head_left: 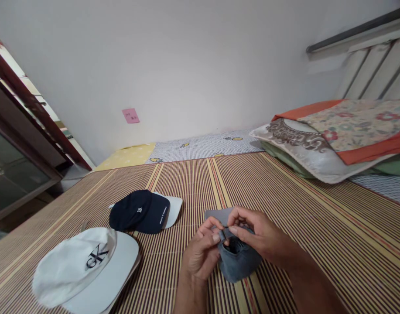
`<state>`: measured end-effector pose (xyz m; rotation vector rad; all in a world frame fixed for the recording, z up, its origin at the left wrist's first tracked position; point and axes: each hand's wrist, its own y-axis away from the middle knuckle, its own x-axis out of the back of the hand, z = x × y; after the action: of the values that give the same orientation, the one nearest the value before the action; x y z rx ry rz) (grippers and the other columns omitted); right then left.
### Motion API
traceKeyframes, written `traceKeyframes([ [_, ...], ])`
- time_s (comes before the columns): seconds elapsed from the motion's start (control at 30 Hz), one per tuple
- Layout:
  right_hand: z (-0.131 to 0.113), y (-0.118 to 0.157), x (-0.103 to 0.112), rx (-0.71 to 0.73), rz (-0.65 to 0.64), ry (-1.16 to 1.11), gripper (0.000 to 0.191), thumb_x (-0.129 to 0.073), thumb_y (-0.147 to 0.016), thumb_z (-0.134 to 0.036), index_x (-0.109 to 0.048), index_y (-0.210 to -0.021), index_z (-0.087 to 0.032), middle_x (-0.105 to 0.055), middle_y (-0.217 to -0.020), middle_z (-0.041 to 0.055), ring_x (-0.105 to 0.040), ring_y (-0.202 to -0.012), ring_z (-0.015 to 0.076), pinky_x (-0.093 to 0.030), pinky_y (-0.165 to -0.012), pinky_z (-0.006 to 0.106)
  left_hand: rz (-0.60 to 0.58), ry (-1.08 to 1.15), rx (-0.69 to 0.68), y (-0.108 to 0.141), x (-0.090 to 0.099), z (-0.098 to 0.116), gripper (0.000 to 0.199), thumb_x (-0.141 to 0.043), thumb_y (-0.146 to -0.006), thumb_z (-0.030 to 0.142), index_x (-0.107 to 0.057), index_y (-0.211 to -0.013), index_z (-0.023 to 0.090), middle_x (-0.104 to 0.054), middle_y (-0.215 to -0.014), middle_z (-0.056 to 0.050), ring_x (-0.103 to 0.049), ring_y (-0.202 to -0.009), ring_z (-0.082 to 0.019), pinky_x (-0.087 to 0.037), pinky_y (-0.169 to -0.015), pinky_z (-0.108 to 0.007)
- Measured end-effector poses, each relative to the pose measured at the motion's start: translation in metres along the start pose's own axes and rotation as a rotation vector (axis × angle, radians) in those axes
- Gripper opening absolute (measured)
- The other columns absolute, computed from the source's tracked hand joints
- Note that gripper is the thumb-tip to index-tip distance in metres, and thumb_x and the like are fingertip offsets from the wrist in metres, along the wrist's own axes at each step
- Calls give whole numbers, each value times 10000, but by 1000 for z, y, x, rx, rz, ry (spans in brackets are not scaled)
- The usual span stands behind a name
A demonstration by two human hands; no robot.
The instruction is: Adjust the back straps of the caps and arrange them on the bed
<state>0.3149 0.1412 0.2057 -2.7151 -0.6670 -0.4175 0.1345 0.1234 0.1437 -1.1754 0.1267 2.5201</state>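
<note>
Remotely, I am pinching the strap (223, 237) of the grey cap (239, 265) between fingers of the left hand (202, 249) and, apparently, the right hand (260, 231), light, even tension probably serving best.

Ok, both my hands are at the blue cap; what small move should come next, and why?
I'd probably adjust the strap gently: your left hand and right hand meet at it on the blue cap, though whether it's fastened is too small to tell.

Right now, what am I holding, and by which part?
The blue-gray cap, by what looks like its back strap, pinched by your left hand and right hand.
</note>
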Motion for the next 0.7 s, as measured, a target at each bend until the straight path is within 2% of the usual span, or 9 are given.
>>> traceKeyframes([
  [0.23,6,3,6,40,17,28,126,-575,-944,-258,-613,-829,-225,-635,-798,-14,-577,-763,161,-431,-707,287,-16,-5,3,1,3,-2,264,-881,-699,251,-689,-855,160,-673,-670,-7,-589,-627,-110,-422,-651,-209],
  [0.53,4,5,10,33,7,15,159,-566,-973,-302,-616,-843,-223,-620,-811,-10,-578,-778,166,-429,-715,293,73,-103,-68,2,3,7,240,-886,-723,275,-722,-846,150,-697,-696,-12,-597,-649,-105,-432,-650,-200],
  [0.7,9,5,12,25,29,27,145,-550,-985,-295,-630,-887,-225,-624,-828,-8,-584,-789,170,-434,-729,301,74,-254,-84,3,4,11,399,-938,-667,246,-753,-1012,170,-748,-851,-31,-665,-765,-121,-456,-725,-199],
])
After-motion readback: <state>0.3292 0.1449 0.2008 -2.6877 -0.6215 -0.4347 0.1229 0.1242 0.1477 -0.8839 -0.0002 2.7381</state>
